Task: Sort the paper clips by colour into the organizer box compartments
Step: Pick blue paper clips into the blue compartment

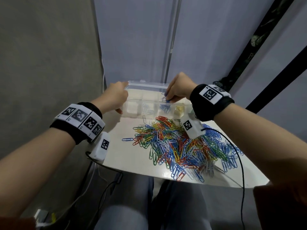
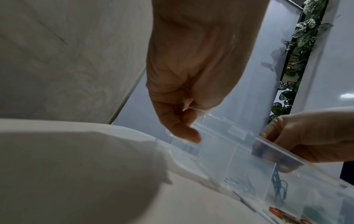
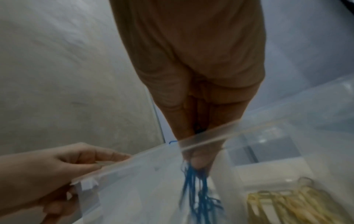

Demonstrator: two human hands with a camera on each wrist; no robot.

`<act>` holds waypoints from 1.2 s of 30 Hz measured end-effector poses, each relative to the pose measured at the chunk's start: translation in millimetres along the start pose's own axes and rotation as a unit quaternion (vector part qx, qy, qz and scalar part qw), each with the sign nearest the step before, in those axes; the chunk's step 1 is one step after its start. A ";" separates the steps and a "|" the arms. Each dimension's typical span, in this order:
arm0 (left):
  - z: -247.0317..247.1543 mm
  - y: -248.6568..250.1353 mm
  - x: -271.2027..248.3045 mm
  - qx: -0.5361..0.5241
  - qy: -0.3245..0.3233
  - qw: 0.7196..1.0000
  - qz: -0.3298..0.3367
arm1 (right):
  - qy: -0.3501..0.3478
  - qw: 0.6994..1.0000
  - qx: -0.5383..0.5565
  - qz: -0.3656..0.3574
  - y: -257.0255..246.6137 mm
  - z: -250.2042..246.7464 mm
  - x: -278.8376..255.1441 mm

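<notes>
White table (image 1: pixel 126 156) carries a mixed clip pile (image 1: pixel 179 146) at 6 o'clock of the clear box (image 1: pixel 132 112). Left hand (image 1: pixel 114 98) grasps the box's 9 o'clock end, likely steadying it. Right hand (image 1: pixel 177 90) pinches blue clips (image 1: pixel 167 101) above the blue compartment, yellow ones at its 3 o'clock. Wristbands (image 1: pixel 210 94) show coded squares; no readable writing.

Glossy white tabletop (image 1: pixel 126 156): clear plastic compartmented organizer box (image 1: pixel 150 103) along the far edge; large heap of mixed-colour wire paper clips (image 1: pixel 181 146) spread centre to right edge.
</notes>
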State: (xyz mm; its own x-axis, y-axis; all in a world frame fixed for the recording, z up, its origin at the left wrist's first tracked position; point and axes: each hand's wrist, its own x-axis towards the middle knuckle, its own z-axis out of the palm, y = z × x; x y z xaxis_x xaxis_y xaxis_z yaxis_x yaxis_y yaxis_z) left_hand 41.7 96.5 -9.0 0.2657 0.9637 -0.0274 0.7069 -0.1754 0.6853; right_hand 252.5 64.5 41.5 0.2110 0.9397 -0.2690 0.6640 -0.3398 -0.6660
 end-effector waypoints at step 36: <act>3.6 -4.3 5.6 -0.019 -0.004 1.000 -0.021 | 0.007 0.939 -0.332 -0.095 126.5 -44.9 -72.5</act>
State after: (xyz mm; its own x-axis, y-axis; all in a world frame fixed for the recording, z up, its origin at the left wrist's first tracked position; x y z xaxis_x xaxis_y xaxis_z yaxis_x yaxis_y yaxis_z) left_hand 42.5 101.9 -14.7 0.2421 0.9682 -0.0628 0.6917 -0.1268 0.7110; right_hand 353.4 -44.8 8.0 0.0493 0.9829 -0.1772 0.9902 -0.0713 -0.1203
